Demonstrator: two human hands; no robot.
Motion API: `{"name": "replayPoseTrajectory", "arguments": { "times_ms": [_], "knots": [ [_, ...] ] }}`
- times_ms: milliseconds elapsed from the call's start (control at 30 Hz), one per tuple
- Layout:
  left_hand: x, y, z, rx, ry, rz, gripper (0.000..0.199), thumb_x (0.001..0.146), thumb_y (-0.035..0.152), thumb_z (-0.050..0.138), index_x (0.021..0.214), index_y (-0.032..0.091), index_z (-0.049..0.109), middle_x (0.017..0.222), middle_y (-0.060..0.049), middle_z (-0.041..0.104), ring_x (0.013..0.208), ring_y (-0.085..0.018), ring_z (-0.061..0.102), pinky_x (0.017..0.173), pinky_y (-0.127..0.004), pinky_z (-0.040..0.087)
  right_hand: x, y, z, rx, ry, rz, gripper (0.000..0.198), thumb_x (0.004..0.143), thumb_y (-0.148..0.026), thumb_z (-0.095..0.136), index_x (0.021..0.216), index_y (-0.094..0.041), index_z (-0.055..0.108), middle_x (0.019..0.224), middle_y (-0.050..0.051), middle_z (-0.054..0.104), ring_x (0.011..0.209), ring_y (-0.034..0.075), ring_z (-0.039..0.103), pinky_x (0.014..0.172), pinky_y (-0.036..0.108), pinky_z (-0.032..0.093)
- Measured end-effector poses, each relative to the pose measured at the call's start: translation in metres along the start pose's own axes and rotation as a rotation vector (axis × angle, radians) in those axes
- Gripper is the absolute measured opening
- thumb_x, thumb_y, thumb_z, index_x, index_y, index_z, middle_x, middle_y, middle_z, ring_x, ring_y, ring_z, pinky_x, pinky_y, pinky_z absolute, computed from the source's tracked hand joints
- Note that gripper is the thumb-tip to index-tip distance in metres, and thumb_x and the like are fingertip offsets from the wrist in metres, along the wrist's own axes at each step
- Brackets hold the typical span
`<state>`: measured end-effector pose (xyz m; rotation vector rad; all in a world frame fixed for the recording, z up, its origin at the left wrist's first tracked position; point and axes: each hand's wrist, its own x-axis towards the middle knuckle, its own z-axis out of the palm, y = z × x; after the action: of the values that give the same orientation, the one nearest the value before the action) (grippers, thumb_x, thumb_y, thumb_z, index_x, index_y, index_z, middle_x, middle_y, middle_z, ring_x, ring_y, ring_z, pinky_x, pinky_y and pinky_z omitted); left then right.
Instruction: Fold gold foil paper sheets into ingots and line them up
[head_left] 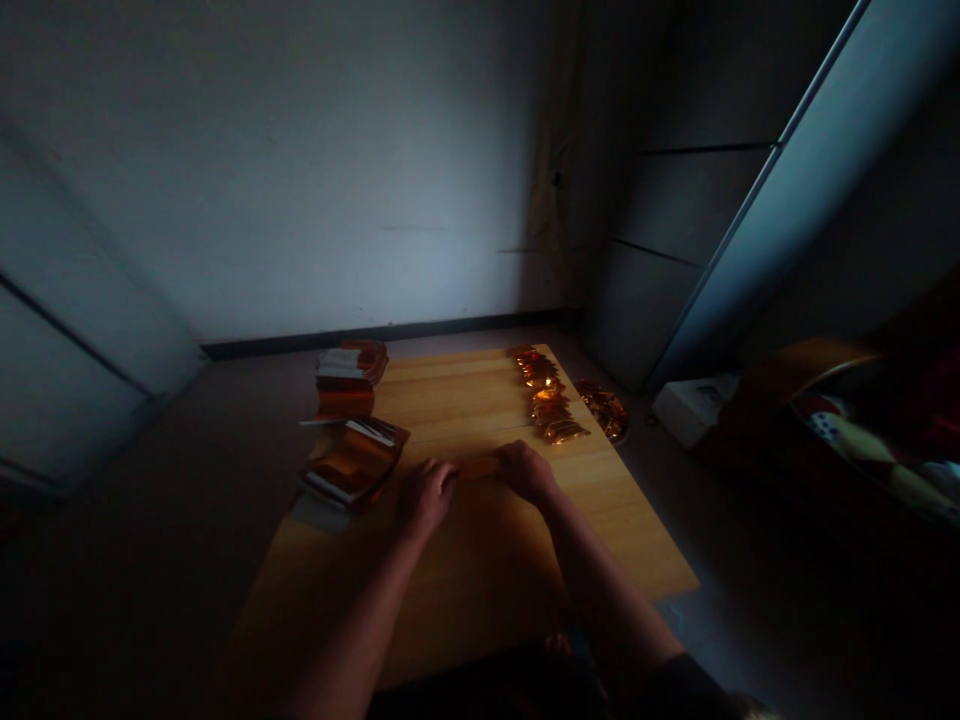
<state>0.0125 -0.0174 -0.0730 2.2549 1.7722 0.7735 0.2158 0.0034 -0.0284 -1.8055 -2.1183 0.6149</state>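
Over the middle of the wooden table, my left hand and my right hand grip opposite ends of a small orange-brown strip of film or foil. The fingers of both hands are closed, and the strip spans the gap between them. Left of my left hand lies a loose pile of orange-brown sheets with white ones. Beyond my right hand, a row of shiny copper-coloured foil pieces runs along the table's right edge. Dim light hides the finer detail of the strip.
Another stack of orange and white sheets sits at the far left corner of the table. On the floor to the right stands a round container of shiny foil pieces. A white box is beside the cabinet.
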Motion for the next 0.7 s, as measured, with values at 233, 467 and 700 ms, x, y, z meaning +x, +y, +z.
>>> {"name": "replayPoseTrajectory", "arguments": {
  "times_ms": [233, 467, 700],
  "knots": [
    [0.000, 0.000, 0.002, -0.047, 0.060, -0.021, 0.033, 0.081, 0.013, 0.053, 0.112, 0.022, 0.058, 0.093, -0.003, 0.066, 0.086, -0.017, 0.060, 0.080, -0.030, 0.047, -0.006, 0.004, 0.020, 0.034, 0.183, -0.045, 0.018, 0.077, -0.025, 0.060, 0.094, -0.023, 0.067, 0.097, 0.002, 0.063, 0.076, 0.013, 0.058, 0.062, 0.020, 0.038],
    [-0.004, 0.002, 0.000, -0.033, 0.107, 0.013, 0.034, 0.076, 0.010, 0.055, 0.108, 0.023, 0.059, 0.083, -0.002, 0.064, 0.082, -0.016, 0.059, 0.077, -0.028, 0.048, -0.010, 0.011, 0.030, 0.087, 0.277, -0.167, 0.017, 0.078, -0.017, 0.054, 0.090, -0.023, 0.064, 0.099, 0.001, 0.060, 0.074, 0.011, 0.054, 0.060, 0.019, 0.036],
    [-0.007, 0.008, -0.008, -0.013, 0.080, 0.059, 0.009, 0.078, 0.017, 0.054, 0.083, 0.021, 0.061, 0.082, -0.002, 0.060, 0.083, -0.017, 0.056, 0.076, -0.029, 0.046, -0.013, 0.009, 0.028, 0.033, 0.232, -0.244, 0.015, 0.076, -0.015, 0.055, 0.083, -0.021, 0.067, 0.097, 0.004, 0.059, 0.084, 0.015, 0.054, 0.067, 0.021, 0.040]
  ]
}}
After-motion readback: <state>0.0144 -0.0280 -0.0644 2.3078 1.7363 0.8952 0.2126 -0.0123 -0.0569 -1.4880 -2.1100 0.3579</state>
